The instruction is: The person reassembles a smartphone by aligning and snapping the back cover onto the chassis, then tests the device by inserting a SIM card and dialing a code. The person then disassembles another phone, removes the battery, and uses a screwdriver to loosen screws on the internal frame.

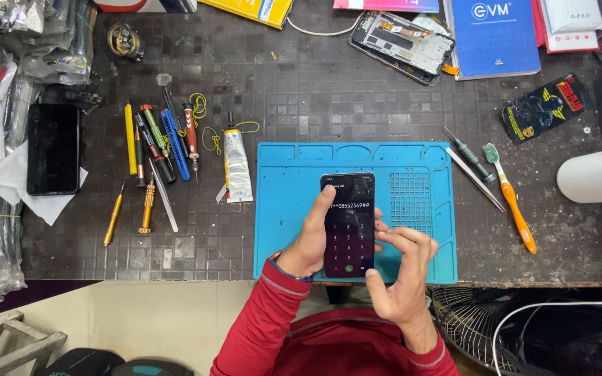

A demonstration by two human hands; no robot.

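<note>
A black smartphone (348, 226) with a lit dial pad on its screen is held over the blue repair mat (280, 209). My left hand (308, 240) grips the phone from its left side, thumb lying on the upper screen. My right hand (402, 275) is at the phone's lower right, fingers curled and its thumb touching the bottom of the screen. Both sleeves are red.
Several screwdrivers and pens (155, 150) and a glue tube (236, 167) lie left of the mat. A second black phone (53, 148) rests at far left. A toothbrush (510, 198), tweezers, an opened phone frame (402, 45) and a blue booklet (494, 35) sit right and behind.
</note>
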